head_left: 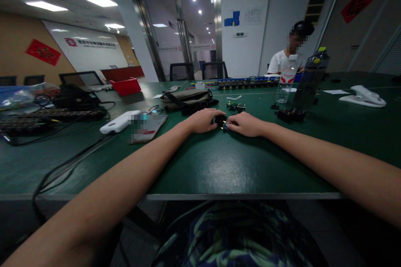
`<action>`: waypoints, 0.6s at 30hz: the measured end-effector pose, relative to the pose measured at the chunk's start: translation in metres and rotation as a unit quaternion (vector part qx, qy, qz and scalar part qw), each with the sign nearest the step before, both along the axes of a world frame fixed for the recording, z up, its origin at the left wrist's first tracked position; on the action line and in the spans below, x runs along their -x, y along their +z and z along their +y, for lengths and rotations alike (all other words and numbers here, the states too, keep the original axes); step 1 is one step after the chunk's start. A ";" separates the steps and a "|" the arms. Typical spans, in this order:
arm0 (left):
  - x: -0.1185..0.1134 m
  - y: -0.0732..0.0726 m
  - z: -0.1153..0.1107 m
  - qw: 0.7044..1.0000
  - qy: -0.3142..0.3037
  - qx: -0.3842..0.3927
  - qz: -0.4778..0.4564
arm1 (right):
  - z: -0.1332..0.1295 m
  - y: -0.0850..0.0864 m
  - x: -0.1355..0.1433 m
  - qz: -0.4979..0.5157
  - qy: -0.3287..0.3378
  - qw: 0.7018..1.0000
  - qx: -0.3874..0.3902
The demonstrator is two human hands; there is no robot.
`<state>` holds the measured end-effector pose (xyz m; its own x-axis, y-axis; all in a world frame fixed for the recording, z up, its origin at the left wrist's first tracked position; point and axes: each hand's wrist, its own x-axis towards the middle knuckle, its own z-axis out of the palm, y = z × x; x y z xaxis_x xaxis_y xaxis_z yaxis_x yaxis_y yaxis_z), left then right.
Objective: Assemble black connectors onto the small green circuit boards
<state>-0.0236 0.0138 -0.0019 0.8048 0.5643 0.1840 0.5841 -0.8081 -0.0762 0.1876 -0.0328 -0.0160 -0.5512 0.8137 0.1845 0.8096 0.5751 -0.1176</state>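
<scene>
My left hand [203,121] rests on the green table with its fingers curled round a small black part [220,119]. Close beside it, my right hand [246,125] pinches a small blue piece with brass-coloured ends [224,126]. The two pieces meet or nearly meet between my fingertips; whether they are joined I cannot tell. Just beyond my hands lies a loose pile of small blue and dark parts [236,107], too small to name.
Left of my hands are a grey-brown pouch [188,99], a phone [148,128] and a white device [119,122] with a cable. To the right stand a clear bottle [284,85] and a dark bottle [310,81]. Another person [278,61] sits across the green table [232,167].
</scene>
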 end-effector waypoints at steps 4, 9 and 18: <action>0.000 0.000 0.000 1.000 -0.001 0.000 0.000 | -0.001 0.000 0.000 -0.001 -0.005 1.000 0.001; 0.000 0.000 0.000 1.000 0.002 -0.001 0.004 | 0.000 0.000 0.000 0.000 -0.005 1.000 -0.002; 0.000 -0.001 0.001 1.000 0.000 0.000 -0.002 | 0.000 0.000 0.000 -0.007 -0.001 1.000 0.003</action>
<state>-0.0233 0.0147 -0.0027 0.8036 0.5649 0.1875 0.5851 -0.8075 -0.0747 0.1877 -0.0323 -0.0157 -0.5514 0.8164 0.1718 0.8127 0.5721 -0.1105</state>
